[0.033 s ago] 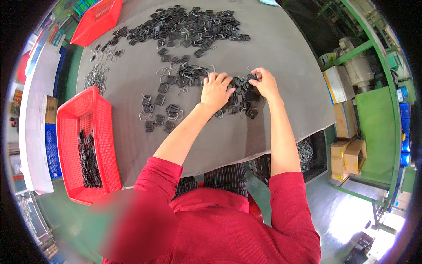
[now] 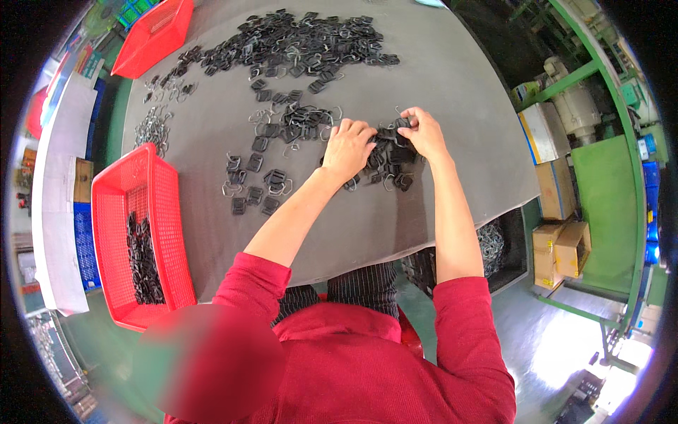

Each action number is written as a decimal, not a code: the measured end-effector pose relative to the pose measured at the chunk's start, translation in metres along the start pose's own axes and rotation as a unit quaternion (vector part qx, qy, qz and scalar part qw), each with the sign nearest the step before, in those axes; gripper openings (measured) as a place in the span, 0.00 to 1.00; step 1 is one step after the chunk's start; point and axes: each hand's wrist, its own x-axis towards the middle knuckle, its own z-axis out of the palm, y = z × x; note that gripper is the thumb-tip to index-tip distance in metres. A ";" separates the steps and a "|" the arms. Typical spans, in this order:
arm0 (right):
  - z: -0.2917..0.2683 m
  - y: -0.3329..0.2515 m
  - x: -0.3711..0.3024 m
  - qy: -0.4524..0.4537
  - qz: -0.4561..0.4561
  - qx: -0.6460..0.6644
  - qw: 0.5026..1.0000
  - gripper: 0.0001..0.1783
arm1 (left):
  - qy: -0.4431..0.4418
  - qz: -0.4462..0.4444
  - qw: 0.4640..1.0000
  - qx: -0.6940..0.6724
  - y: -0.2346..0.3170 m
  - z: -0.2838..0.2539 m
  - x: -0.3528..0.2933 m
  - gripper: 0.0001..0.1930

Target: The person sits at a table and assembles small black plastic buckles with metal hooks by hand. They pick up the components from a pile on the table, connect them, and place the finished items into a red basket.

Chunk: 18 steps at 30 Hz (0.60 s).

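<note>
Buckles (image 2: 388, 157) lie heaped — right hand (image 2: 429, 138) pinching one, left hand (image 2: 346, 150) beside them, its grip unclear.

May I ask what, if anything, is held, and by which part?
The right hand seems to pinch a black buckle by its edge; whether the left hand holds anything is hidden.

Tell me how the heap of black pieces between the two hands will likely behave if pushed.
The heap would probably spread rather than slide as one, since its pieces lie jumbled and overlapping. Some may snag on each other, as bent wire loops show among them. Rolling seems unlikely: most pieces look flat and angular.
</note>
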 end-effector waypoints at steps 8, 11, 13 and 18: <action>-0.035 -0.002 -0.013 0.024 0.099 0.595 0.797 0.12 | 0.037 -0.165 0.977 -0.133 -0.037 -0.023 0.035 0.08; -0.042 0.007 -0.019 -0.018 0.136 0.571 0.809 0.14 | 0.013 -0.052 0.996 0.068 -0.014 -0.027 0.039 0.10; -0.034 0.012 -0.010 -0.047 0.186 0.356 0.915 0.18 | -0.012 -0.059 0.995 0.074 0.006 -0.008 0.039 0.15; -0.018 -0.024 -0.029 -0.054 0.054 -0.124 0.989 0.20 | -0.055 -0.128 0.989 -0.040 0.005 0.004 0.044 0.14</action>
